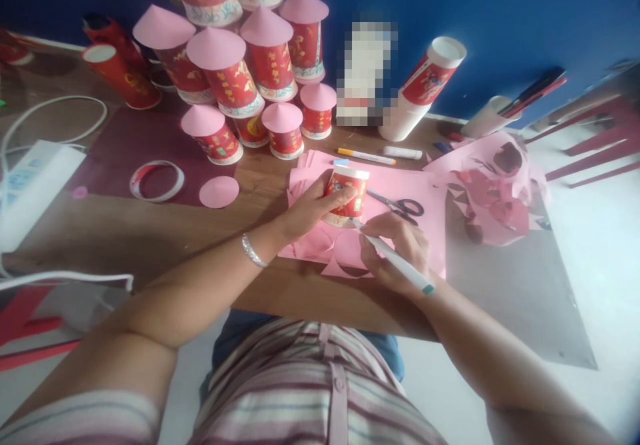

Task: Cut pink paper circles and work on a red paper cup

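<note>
My left hand [325, 198] is wrapped around a small red paper cup [353, 182] with gold pictures and a pale band at its lower edge. In my right hand [400, 248] is a white marker pen [400, 265] with a green end, its tip at the cup's pale band. Whether the tip touches the band I cannot tell. Both hands are over pink paper sheets [430, 232], some with round cut-outs. Scissors [400, 205] with dark handles lie on the sheets just beyond my right hand.
Red cups with pink cone roofs [217, 52] are stacked at the back left. A tape roll [157, 180] and a pink paper disc [219, 192] lie left. A yellow marker [367, 156], tall cup stack [423, 88], pen cup [493, 117] and pink scraps [495, 185] stand or lie back and right.
</note>
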The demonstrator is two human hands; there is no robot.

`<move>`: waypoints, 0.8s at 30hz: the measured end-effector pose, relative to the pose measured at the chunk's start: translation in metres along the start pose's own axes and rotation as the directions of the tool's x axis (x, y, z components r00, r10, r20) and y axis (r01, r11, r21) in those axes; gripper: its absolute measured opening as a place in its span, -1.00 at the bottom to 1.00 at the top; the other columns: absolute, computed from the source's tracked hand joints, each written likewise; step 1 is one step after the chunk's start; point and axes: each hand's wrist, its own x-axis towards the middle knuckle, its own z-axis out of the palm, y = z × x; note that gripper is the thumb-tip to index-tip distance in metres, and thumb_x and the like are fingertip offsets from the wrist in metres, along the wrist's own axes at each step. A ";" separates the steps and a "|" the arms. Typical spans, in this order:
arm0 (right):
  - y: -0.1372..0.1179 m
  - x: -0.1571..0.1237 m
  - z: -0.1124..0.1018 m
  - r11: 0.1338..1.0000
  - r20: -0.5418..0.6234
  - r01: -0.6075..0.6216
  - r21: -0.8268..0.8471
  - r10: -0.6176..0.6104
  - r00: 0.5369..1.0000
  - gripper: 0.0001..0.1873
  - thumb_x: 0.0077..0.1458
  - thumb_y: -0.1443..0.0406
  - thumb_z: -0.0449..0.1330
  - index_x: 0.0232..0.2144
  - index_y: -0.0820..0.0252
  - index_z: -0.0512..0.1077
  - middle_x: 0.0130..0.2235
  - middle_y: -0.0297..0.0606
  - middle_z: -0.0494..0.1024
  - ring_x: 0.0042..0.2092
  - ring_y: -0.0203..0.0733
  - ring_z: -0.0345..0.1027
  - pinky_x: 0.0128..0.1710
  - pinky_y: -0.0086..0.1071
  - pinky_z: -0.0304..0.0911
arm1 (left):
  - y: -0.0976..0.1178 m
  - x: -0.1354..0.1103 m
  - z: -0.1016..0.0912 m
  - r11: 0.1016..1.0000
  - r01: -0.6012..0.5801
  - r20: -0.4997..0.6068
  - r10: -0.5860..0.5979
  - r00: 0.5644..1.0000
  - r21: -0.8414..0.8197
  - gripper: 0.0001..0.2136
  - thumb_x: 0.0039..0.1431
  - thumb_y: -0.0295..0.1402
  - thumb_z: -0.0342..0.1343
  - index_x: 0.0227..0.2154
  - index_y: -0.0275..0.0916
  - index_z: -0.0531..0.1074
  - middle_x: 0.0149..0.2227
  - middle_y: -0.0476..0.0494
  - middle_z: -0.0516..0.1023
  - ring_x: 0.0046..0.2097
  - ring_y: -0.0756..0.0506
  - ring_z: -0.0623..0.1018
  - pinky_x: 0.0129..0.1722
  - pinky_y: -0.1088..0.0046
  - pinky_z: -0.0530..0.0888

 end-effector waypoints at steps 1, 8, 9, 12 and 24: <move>0.000 0.000 0.000 1.000 0.001 0.002 0.000 -0.002 1.000 -0.73 0.17 0.50 0.18 -0.16 0.05 0.37 -0.36 -0.38 0.57 -0.40 -0.24 0.52 -0.44 -0.37 0.45 | 0.000 0.000 0.000 1.000 0.001 -0.001 -0.001 1.000 0.002 -0.53 0.17 -0.01 0.38 -0.05 -0.19 0.39 -0.15 -0.08 0.53 -0.12 -0.09 0.55 -0.09 0.33 0.50; 0.001 0.000 0.001 1.000 0.003 0.018 -0.001 -0.018 1.000 -0.73 0.15 0.52 0.18 -0.18 0.07 0.37 -0.37 -0.38 0.57 -0.40 -0.26 0.52 -0.43 -0.40 0.44 | -0.001 0.000 -0.001 1.000 -0.002 -0.001 0.002 1.000 -0.012 -0.53 0.17 -0.03 0.39 -0.05 -0.19 0.38 -0.15 -0.07 0.52 -0.12 -0.09 0.55 -0.08 0.31 0.49; 0.001 -0.001 0.002 1.000 0.002 0.018 -0.002 -0.018 1.000 -0.73 0.15 0.52 0.18 -0.18 0.07 0.37 -0.37 -0.38 0.57 -0.40 -0.26 0.52 -0.43 -0.40 0.44 | -0.001 0.000 0.000 1.000 -0.001 0.002 0.001 1.000 -0.012 -0.53 0.17 -0.03 0.39 -0.05 -0.19 0.38 -0.15 -0.07 0.52 -0.12 -0.09 0.55 -0.08 0.31 0.49; 0.001 -0.001 0.002 1.000 0.003 0.017 -0.006 -0.016 1.000 -0.73 0.15 0.51 0.18 -0.17 0.08 0.37 -0.36 -0.38 0.57 -0.40 -0.26 0.52 -0.44 -0.40 0.44 | 0.000 0.000 0.000 1.000 0.003 0.008 -0.003 1.000 -0.005 -0.54 0.18 -0.03 0.38 -0.05 -0.20 0.38 -0.15 -0.08 0.52 -0.13 -0.08 0.54 -0.08 0.32 0.49; 0.002 -0.003 0.005 1.000 -0.023 0.007 -0.028 -0.008 1.000 -0.74 0.19 0.50 0.20 -0.16 0.06 0.38 -0.34 -0.38 0.59 -0.38 -0.26 0.56 -0.42 -0.40 0.48 | -0.002 0.001 -0.001 1.000 -0.001 0.003 0.001 1.000 0.009 -0.51 0.16 -0.01 0.40 -0.04 -0.20 0.40 -0.15 -0.08 0.52 -0.13 -0.07 0.54 -0.09 0.34 0.48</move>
